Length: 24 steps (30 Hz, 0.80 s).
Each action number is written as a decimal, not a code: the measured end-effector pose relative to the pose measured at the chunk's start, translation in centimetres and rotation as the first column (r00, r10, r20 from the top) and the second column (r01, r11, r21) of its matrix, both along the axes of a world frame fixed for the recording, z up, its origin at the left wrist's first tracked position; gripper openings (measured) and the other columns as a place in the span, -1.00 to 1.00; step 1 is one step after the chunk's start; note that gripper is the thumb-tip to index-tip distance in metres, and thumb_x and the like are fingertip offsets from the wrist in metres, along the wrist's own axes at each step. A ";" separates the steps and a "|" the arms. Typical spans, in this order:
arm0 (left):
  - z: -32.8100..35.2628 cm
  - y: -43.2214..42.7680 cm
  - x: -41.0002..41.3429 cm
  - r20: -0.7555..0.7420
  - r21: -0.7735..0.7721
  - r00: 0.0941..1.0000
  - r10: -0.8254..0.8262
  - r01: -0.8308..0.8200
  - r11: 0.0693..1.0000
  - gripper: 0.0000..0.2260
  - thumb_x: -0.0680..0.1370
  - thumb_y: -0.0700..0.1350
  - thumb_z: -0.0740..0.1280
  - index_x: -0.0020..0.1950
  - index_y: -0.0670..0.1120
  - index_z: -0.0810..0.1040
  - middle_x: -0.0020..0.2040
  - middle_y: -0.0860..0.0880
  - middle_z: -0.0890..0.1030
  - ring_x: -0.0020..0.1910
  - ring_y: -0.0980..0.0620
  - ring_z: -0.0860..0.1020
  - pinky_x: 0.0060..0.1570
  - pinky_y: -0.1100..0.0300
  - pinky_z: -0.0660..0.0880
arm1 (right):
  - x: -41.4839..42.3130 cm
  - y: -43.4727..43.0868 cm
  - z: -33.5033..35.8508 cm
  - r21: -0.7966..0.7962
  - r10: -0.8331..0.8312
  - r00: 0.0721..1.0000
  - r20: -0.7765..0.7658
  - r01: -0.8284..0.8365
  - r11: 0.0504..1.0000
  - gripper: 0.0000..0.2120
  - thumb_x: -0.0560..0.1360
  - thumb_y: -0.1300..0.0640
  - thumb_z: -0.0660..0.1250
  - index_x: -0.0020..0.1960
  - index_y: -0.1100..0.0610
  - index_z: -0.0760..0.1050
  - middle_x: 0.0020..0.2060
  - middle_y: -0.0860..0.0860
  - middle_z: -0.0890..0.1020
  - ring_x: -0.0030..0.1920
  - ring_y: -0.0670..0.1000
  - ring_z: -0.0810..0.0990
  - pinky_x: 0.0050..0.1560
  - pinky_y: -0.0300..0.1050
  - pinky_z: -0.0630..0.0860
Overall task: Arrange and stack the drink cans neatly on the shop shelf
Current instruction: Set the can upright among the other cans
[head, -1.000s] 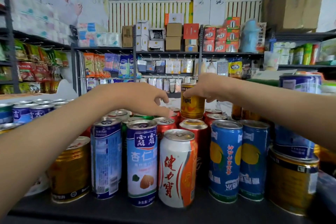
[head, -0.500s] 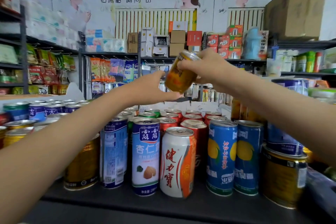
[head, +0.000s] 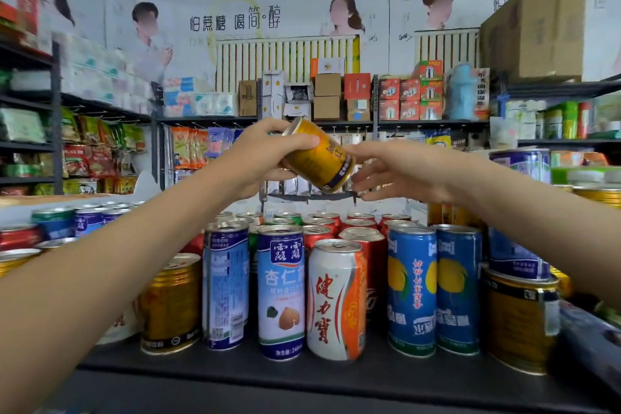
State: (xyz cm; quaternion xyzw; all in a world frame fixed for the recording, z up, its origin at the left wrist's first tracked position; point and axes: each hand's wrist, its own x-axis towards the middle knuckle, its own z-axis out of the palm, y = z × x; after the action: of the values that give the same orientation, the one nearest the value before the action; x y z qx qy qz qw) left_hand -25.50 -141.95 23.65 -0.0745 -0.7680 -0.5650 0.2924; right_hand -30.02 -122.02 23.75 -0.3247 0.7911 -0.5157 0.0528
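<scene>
- Gripped yellow can [head: 317,155] at upper end in left hand [head: 258,155], above the shelf [head: 302,376].
- Tilted base down-right toward right hand [head: 396,171], fingers spread loose alongside; contact unclear.

Brightly, evenly lit; soft shadows only between cans [head: 336,296] low in frame. Sharp at centre, smeared at left and right edges, bowed at corners.

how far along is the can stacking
Done: tall blue and white drink cans and red cans behind them stand upright in rows on the dark shelf. In hand: the left hand grips a short gold metal can, tilted in mid-air; the right hand has fingers spread by its lower end. Left: that can must be set down or stacked.
</scene>
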 end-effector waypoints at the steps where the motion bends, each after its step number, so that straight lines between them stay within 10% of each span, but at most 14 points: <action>1: 0.2 -0.2 -0.3 0.017 -0.034 0.999 0.050 -0.049 0.998 -0.69 0.40 -0.03 0.48 0.09 0.05 0.49 0.16 -0.08 0.51 0.08 -0.05 0.55 -0.11 0.14 0.61 | -0.2 0.2 -0.1 0.039 -0.029 0.999 -0.039 0.031 0.999 -0.54 0.54 -0.08 0.28 0.33 0.15 0.40 0.16 0.21 0.54 0.11 0.09 0.59 0.09 -0.09 0.56; 9: -0.2 -0.3 -3.9 0.110 -0.434 0.952 0.285 -0.212 0.876 -0.43 0.39 -0.03 0.49 0.36 -0.05 0.40 0.10 -0.05 0.47 0.02 -0.06 0.52 -0.12 0.13 0.57 | -1.4 0.6 -1.3 0.529 -0.015 0.934 -0.356 0.214 0.821 -0.61 0.54 -0.05 0.28 0.28 0.14 0.46 0.16 0.05 0.56 0.12 0.01 0.55 0.20 -0.06 0.51; 24: 0.5 1.2 -7.1 0.207 -0.569 0.945 0.254 -0.095 0.817 -0.60 0.41 -0.05 0.47 0.19 -0.11 0.50 0.03 -0.03 0.48 0.12 -0.10 0.54 0.09 -0.03 0.56 | -2.4 -0.7 -1.4 0.742 0.080 0.932 -0.352 0.226 0.631 -0.49 0.49 -0.09 0.34 0.34 0.15 0.39 0.18 -0.01 0.44 0.12 -0.03 0.40 0.08 -0.16 0.33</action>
State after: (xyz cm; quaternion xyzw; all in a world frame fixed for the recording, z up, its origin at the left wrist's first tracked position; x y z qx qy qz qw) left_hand -32.55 -140.71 24.15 -0.0055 -0.9343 -0.2947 0.2003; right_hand -32.43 -122.76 22.35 -0.3245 0.9436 -0.0623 0.0227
